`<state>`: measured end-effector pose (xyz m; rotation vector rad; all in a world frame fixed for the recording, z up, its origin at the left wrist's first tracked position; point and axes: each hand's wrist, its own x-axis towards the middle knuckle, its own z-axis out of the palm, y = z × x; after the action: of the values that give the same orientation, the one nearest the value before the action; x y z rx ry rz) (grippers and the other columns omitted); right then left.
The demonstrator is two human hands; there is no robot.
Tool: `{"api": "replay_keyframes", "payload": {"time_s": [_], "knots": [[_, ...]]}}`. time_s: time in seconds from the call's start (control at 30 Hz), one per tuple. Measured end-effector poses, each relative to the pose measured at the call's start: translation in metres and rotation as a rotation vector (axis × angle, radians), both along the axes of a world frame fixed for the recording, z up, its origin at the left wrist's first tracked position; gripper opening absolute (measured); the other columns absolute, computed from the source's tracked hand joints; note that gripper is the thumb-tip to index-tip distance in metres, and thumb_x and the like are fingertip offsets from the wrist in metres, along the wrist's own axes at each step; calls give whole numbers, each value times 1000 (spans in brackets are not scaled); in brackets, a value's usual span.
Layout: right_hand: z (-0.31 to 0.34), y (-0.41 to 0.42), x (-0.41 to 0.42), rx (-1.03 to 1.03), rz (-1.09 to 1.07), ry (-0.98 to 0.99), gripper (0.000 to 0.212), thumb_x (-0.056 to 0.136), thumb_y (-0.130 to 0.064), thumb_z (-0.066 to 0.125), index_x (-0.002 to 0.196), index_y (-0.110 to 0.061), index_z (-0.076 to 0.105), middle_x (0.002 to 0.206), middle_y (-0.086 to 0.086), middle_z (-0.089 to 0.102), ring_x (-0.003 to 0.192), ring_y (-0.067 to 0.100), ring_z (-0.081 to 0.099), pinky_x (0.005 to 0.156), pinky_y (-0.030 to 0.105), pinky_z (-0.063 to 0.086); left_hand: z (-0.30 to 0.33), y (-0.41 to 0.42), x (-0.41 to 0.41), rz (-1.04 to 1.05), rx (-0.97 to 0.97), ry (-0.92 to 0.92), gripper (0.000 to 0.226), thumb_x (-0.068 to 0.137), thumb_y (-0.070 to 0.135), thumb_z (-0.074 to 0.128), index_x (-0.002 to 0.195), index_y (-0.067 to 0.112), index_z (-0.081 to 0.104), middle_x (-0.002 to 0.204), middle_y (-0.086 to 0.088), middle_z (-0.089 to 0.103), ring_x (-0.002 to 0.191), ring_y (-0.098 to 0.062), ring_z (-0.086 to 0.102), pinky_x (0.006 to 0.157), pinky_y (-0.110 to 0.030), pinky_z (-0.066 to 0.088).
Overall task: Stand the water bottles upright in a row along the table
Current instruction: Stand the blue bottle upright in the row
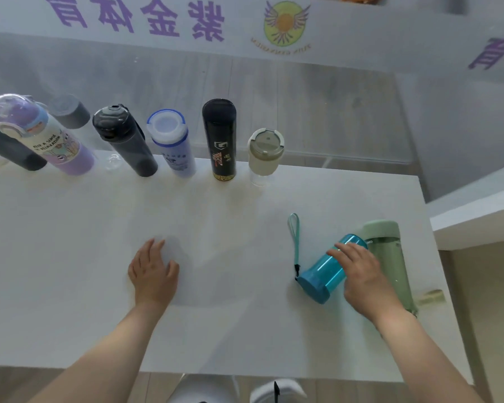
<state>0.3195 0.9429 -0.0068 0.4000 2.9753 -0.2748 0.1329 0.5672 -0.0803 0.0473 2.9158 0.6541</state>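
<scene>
Several bottles stand upright in a row along the white table's (pixel 70 257) far edge, among them a purple printed bottle (pixel 44 138), a dark smoky bottle (pixel 125 141), a white bottle with a blue rim (pixel 172 144), a black flask (pixel 220 138) and a short clear bottle with a beige lid (pixel 264 155). At the right a teal bottle (pixel 323 271) with a wrist strap lies on its side, and beside it lies a pale green bottle (pixel 390 251). My right hand (pixel 361 274) rests on the teal bottle, fingers curled over it. Flat on the table, my left hand (pixel 153 271) holds nothing.
The table's right edge runs just past the green bottle, with a small tan object (pixel 432 296) near it. A white wall with purple lettering rises behind the row. The table's near edge is close to my body.
</scene>
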Motion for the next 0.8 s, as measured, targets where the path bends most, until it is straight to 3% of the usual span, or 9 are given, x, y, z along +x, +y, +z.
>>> {"api": "replay_keyframes", "payload": {"time_s": [0.1, 0.23, 0.37, 0.63, 0.8], "knots": [[-6, 3, 4, 63, 88, -35, 96, 43, 17, 65, 128, -22, 44, 131, 14, 57, 125, 32, 35, 108, 44, 21, 1, 38, 21, -77, 29, 27, 73, 72, 43, 30, 136, 13, 48, 145, -11, 43, 133, -32, 35, 110, -47, 19], [-16, 5, 8, 73, 157, -75, 95, 47, 11, 70, 132, -23, 43, 134, 16, 54, 128, 34, 34, 109, 48, 19, -1, 83, 47, -161, 68, 47, 67, 76, 39, 33, 138, 16, 46, 146, -7, 44, 135, -25, 32, 113, -44, 16], [-24, 9, 11, 81, 196, -61, 87, 54, -1, 76, 133, -20, 46, 134, 16, 53, 126, 37, 37, 109, 50, 21, -7, 111, 68, -206, 41, 11, 68, 79, 39, 30, 144, 20, 39, 152, -2, 37, 142, -21, 26, 116, -36, 3], [-39, 13, 16, 168, 242, 50, 84, 60, 0, 72, 138, -18, 48, 136, 18, 49, 125, 41, 41, 107, 55, 26, -16, 117, 75, -241, -134, 10, 67, 82, 42, 31, 147, 23, 35, 156, -1, 32, 144, -23, 26, 117, -40, 6], [-40, 15, 15, 80, 205, 128, 79, 62, -2, 76, 135, -20, 50, 134, 15, 51, 125, 38, 40, 108, 53, 27, -16, 121, 76, -233, -149, 23, 67, 81, 41, 32, 145, 23, 36, 155, -2, 34, 142, -24, 28, 116, -40, 8]]}}
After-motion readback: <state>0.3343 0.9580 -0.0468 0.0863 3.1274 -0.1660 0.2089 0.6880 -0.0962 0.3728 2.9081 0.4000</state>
